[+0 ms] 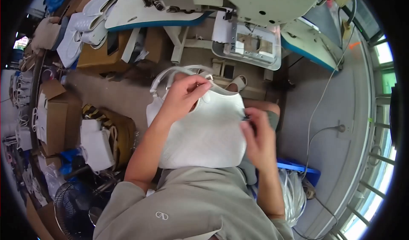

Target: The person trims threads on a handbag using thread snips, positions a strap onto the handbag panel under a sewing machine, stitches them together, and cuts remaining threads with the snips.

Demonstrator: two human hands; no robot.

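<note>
A white handbag [204,133] lies across my lap, its top opening facing away from me. Its white handles [164,80] loop up at the far left side. Over the bag's upper edge, my left hand [184,96] is closed in a pinch beside a handle's end; the fingertips hide what they grip, if anything. My right hand [259,137] is at the bag's right side, slightly blurred, with thumb and forefinger curled toward each other. Something small and dark shows at those fingertips, too unclear to name.
A sewing machine [272,1] stands ahead on a white table [149,20]. White bags [91,22] are piled at the back left. Cardboard boxes [59,118], another white bag [97,144] and a fan [74,206] stand at left. A blue crate [313,174] sits at right, near a hanging cable [317,108].
</note>
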